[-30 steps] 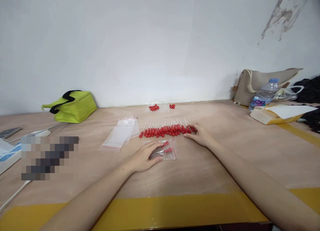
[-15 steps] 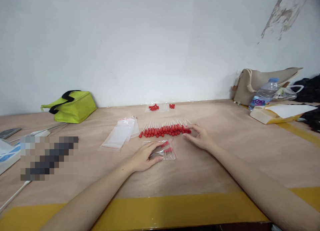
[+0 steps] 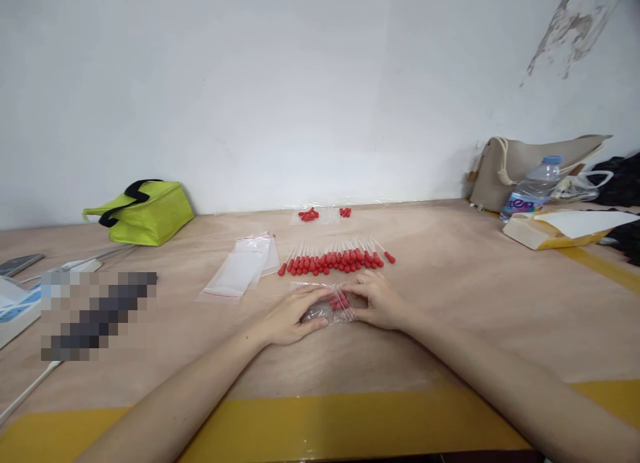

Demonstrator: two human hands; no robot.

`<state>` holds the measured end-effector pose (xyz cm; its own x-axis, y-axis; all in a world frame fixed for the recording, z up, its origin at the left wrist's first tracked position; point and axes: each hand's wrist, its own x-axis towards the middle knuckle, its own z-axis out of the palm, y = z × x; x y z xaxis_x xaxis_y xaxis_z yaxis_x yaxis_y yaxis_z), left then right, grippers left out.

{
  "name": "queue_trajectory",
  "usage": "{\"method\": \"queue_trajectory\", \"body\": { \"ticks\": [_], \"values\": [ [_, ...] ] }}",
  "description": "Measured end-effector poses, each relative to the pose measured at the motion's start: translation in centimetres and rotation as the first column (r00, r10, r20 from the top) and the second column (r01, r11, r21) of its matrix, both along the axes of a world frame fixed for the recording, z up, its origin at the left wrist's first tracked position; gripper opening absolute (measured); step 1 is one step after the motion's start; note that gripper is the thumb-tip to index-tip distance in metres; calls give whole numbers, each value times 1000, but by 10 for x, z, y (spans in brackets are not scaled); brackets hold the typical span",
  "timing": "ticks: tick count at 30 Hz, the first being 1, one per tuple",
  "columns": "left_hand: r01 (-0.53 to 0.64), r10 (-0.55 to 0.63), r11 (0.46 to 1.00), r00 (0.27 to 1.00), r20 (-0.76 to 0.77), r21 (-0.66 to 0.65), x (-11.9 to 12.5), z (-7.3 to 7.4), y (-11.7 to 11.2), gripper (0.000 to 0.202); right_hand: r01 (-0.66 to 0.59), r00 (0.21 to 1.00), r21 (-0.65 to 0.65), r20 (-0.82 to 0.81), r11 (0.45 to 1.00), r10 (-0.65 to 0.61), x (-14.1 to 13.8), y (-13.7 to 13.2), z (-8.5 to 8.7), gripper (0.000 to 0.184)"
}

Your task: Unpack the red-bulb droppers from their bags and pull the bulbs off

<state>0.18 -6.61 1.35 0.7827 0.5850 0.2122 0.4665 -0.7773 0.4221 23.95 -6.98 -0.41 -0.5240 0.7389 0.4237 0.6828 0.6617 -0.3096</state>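
Observation:
A clear zip bag (image 3: 320, 312) lies flat in front of me, with several red rubber bulbs (image 3: 339, 301) inside near its right end. My left hand (image 3: 295, 314) grips the bag's left part, thumb at the near edge and fingers across the far edge. At the right end, my right hand (image 3: 375, 301) holds the bag's edge between thumb and fingers; the exact finger contact is partly hidden. Just beyond both hands runs a row of droppers (image 3: 330, 258) with red bulbs towards me and pale thin tubes pointing away. One dropper (image 3: 389, 257) lies slightly apart at the right.
Flat zip bags (image 3: 240, 266) are stacked to the left. Against the wall rest another bag (image 3: 327, 216) with red bulbs and a few loose bulbs (image 3: 345, 213). A green bag (image 3: 150, 216) stands far left; a water bottle (image 3: 533, 189) and beige bag (image 3: 493, 176) stand right.
My right hand has left the right end of the dropper row and come left and nearer, onto the zip bag. The red bulbs in the bag sit closer together. My left hand stays put.

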Motion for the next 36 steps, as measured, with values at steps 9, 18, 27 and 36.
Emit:
{"method": "queue_trajectory", "body": {
  "ticks": [9, 18, 27, 36],
  "values": [
    [-10, 9, 1000, 1000, -26, -5, 0, 3, -2, 53, -78, 991, -19, -108, 997, 76, 3, -4, 10, 23],
    [-17, 16, 1000, 995, -101, -8, 1, 9, -4, 47, -238, 935, -285, -327, 928, 140, 7, -1, 9, 13],
    [11, -5, 999, 981, -195, 31, -4, 3, -1, 41, -216, 817, -704, -509, 676, -269, 92, 25, 26, 35],
    [-147, 152, 986, 986, -61, 72, 0, 0, -8, 36, 465, 602, -116, -685, 878, -409, 94, 54, -5, 26]
  ]
}}
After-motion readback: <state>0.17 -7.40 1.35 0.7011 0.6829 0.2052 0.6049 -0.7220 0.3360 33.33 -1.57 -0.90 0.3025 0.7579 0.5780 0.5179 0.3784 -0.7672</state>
